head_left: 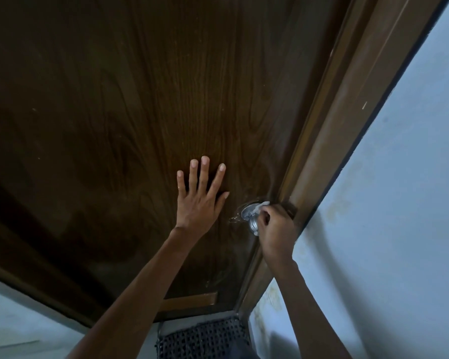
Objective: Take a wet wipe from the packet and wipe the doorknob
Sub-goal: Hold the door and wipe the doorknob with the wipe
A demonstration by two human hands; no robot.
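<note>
One hand lies flat on the door, the other wipes the knob.

The left hand presses on the dark wooden door with fingers spread and released. The right hand is clenched around a white wet wipe and covers the metal doorknob, which sits near the door frame, beside a pale wall.
</note>
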